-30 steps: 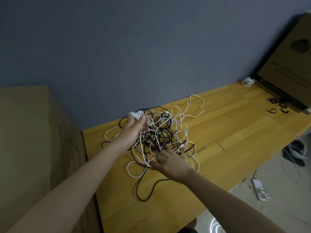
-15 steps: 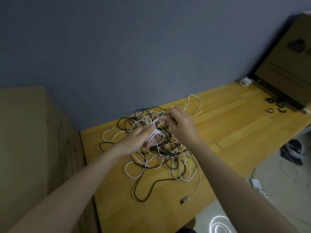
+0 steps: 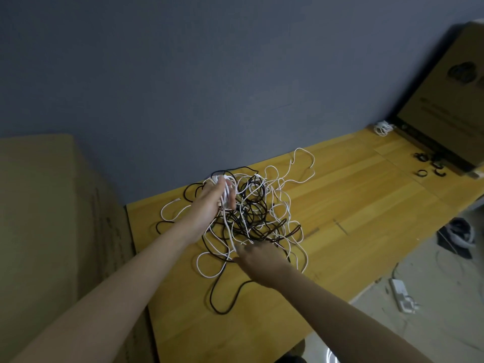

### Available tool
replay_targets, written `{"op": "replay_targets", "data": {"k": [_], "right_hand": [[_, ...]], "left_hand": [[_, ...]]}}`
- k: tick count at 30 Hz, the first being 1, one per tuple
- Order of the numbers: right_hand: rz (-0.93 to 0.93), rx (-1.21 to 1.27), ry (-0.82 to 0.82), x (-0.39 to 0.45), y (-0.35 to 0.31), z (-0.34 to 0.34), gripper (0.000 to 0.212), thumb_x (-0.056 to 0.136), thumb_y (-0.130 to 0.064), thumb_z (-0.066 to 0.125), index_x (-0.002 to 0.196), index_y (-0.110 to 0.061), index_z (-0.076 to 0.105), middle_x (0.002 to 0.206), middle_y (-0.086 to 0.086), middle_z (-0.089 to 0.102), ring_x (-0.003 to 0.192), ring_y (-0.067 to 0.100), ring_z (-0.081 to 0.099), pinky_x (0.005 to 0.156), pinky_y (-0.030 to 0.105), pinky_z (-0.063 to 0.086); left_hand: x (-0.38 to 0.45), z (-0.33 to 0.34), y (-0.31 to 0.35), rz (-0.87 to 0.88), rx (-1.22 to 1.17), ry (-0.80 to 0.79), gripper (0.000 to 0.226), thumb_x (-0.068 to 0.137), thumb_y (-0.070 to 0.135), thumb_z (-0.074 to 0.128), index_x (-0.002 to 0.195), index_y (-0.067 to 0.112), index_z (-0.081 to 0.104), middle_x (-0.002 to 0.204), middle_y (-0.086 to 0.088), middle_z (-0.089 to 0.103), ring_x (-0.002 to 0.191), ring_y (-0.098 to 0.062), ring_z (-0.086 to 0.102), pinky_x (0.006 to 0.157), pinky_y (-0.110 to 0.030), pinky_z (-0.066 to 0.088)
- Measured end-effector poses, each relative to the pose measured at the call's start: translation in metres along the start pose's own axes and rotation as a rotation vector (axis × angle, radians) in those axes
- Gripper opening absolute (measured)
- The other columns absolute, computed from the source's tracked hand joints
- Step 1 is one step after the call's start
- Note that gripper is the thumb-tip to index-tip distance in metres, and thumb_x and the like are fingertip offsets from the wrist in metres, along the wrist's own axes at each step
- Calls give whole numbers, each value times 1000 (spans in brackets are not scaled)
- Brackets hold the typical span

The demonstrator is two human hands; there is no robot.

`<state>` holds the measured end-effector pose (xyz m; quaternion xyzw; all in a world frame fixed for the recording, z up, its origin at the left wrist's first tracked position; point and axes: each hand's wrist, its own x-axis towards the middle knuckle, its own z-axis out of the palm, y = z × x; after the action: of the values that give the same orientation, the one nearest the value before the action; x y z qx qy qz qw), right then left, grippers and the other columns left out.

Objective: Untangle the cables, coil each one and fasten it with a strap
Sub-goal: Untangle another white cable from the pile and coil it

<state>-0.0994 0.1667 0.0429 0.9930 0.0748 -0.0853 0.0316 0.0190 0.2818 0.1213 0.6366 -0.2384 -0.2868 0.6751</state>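
A tangle of white and black cables (image 3: 258,205) lies on the wooden table (image 3: 353,205). My left hand (image 3: 213,199) is raised over the heap's left side and grips a small coil of white cable (image 3: 225,191). From that coil a white strand runs down to my right hand (image 3: 258,258), which pinches it at the near edge of the tangle. A black cable loop (image 3: 222,297) trails toward me. Several black straps (image 3: 429,166) lie far right on the table. A coiled white cable (image 3: 383,127) sits at the far right by the wall.
A large cardboard box (image 3: 52,231) stands at the table's left end. Another box (image 3: 450,100) leans on the table's far right end. On the floor to the right are a white power strip (image 3: 402,294) and a dark bundle (image 3: 457,231).
My right hand dropped from the top of the tangle to its near edge, drawing a white strand along. My left hand lifted the white coil up and back.
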Motion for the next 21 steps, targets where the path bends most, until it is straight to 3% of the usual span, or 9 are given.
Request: {"op": "replay_targets", "data": {"k": [2,4,6,8,11,13,15,18,21], "right_hand": [[-116,-87,136,-2,-12,-22,13,91,-21,55,97,-10,57,75,6,63,65,25,61,59,30,43],[-213,-57,410,-4,-15,-43,12,76,-20,70,75,-13,60,62,1,57,54,21,53,53,27,40],[-288,6,633,-5,-7,-63,13,77,-16,66,69,-11,58,61,4,52,55,22,47,53,30,36],[-286,47,747,-5,9,-80,16,85,-15,58,70,-9,60,63,5,52,58,23,46,55,32,35],[-208,35,749,-4,41,-97,16,88,-18,61,78,-7,67,69,6,58,64,24,54,60,32,42],[-154,71,710,-3,58,-99,13,87,-16,68,82,-4,68,73,7,62,67,25,58,62,32,47],[-88,144,636,1,70,-97,17,88,-19,67,86,-2,68,76,9,64,69,26,60,61,34,49],[47,317,480,7,75,-83,35,97,-34,45,95,-5,64,83,10,64,75,29,58,63,40,48],[243,547,359,8,72,-60,33,102,-39,34,105,-14,56,83,12,63,75,29,57,65,38,46]], "left_hand": [[-3,-1,-7,19,223,-36,31,106,33,25,94,18,51,83,4,60,84,-2,58,89,-20,39],[-4,-3,-10,12,347,-80,37,105,39,23,101,10,47,88,2,58,82,7,55,83,-15,37],[-2,-6,-8,2,381,-84,55,100,51,18,101,4,45,88,2,55,77,8,53,78,-13,37],[-1,-9,-7,-47,365,-101,56,97,60,14,102,13,45,99,5,51,84,10,48,80,-6,35],[-5,-11,-5,-164,529,-171,78,80,81,4,126,35,49,132,11,45,120,2,40,108,-29,28],[-8,-8,0,-99,618,-223,77,83,79,3,100,32,61,99,11,65,89,0,59,89,-35,41],[-9,-4,7,-66,630,-263,64,92,70,8,72,31,55,61,10,55,54,-5,50,66,-26,41],[-9,-3,11,-95,421,-315,53,91,65,25,71,26,54,49,8,44,44,-6,39,48,-14,36],[-7,-9,15,-65,176,-305,43,90,54,41,66,24,60,44,8,38,39,-7,32,45,-15,33]]}}
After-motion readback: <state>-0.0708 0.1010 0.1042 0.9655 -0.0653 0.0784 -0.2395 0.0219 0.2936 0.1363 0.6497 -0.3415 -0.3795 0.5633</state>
